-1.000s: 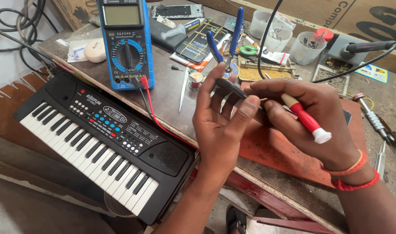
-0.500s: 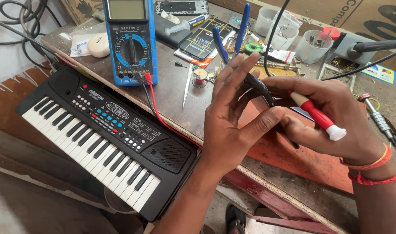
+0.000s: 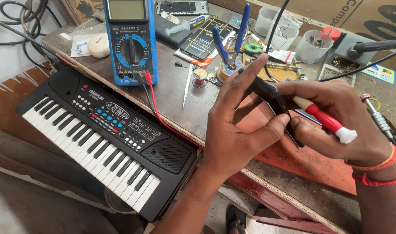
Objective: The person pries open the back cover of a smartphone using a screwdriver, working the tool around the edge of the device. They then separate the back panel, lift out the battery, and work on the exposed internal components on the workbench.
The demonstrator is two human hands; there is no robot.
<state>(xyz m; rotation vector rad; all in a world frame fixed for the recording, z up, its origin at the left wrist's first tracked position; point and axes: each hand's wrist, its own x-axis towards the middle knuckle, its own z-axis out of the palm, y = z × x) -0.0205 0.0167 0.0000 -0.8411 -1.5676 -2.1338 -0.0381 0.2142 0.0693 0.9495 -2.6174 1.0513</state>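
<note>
Both hands pinch — left fingers (image 3: pixel 250 84) on black part (image 3: pixel 269 97), right on screwdriver (image 3: pixel 326 122).

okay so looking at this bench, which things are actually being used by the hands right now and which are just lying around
In use:
left hand holding the small black part
right hand holding the red and white screwdriver against it

Lying about:
black toy keyboard
blue multimeter with its red and black leads
blue-handled pliers
tweezers
clear plastic cups

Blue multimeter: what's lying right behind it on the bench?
Behind the multimeter only part of a bare phone frame shows, right of its display. Whatever lies directly behind its body is covered.
</note>
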